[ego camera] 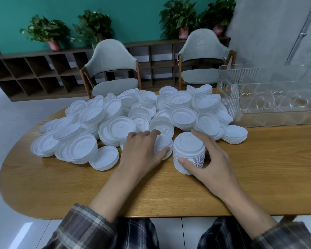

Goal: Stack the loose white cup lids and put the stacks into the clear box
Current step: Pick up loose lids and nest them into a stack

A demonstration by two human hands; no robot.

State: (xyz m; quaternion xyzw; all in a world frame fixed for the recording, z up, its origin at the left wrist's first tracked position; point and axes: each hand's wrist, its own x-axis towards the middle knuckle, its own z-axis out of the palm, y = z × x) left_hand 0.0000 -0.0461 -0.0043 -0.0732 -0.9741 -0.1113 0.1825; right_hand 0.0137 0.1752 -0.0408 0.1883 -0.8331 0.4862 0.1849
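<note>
The lids (115,123) are judged thin, light and slippery, easily dented, so a stack is best taken round its sides. The stack (188,148), on the table (61,186) well apart from the box (228,97), is clasped by the right hand (210,159), thumb and fingers curled round it. Just beside it, a lid (162,141) is pinched by the left hand (142,150).

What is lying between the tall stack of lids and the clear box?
Head view: the right edge of the loose lid pile lies between the tall stack and the clear box, some lids beside its wall.
</note>
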